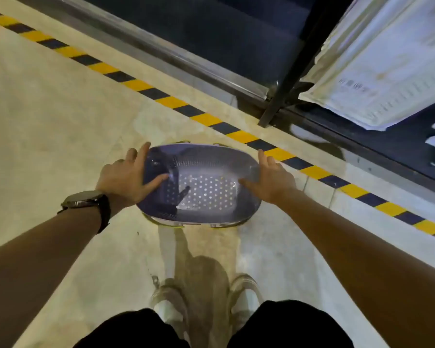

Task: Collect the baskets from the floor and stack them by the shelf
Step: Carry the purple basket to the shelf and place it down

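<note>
An oval blue-grey plastic basket (206, 187) with a perforated bottom is in the middle of the view, above the pale floor, open side up. My left hand (126, 177), with a dark watch on its wrist, grips the basket's left end, thumb inside the rim. On the right end my right hand (274, 179) holds the rim the same way. Whether the basket touches the floor I cannot tell. The dark metal shelf (284, 79) stands beyond it, across the striped line.
A yellow-and-black hazard stripe (161, 96) runs diagonally across the floor in front of the shelf. White printed bags (387, 64) lie on the shelf at the upper right. My shoes (244, 292) and dark shorts are at the bottom edge.
</note>
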Demonstrator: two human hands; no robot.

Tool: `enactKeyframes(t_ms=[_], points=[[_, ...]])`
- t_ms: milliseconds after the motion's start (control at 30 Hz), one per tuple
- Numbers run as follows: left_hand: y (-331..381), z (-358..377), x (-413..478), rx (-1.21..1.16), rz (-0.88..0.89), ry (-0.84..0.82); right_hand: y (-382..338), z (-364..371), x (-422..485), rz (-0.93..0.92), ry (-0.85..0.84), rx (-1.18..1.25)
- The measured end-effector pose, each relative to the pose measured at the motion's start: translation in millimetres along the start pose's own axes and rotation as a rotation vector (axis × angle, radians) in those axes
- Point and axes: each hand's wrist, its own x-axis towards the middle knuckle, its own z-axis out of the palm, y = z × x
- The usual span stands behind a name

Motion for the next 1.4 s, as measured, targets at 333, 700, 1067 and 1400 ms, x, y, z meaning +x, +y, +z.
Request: enactKeyframes(t_ms=[333, 700, 1067, 1400], points=[[6, 58, 3, -0.519, -0.618, 0.222, -17, 50, 4, 0.334, 0.307, 1.035], [18, 41, -8, -0.692, -0.764, 0.277, -34, 47, -15, 0.513, 0.396, 1.231], [6, -247, -43, -0.677, -0.757, 0.383, -124, -191, -135, 0.392, 0.339, 1.284], [-3, -501, -104, -0.692, -0.749, 0.434, -222, -386, -255, 0.393, 0.416, 1.269]])
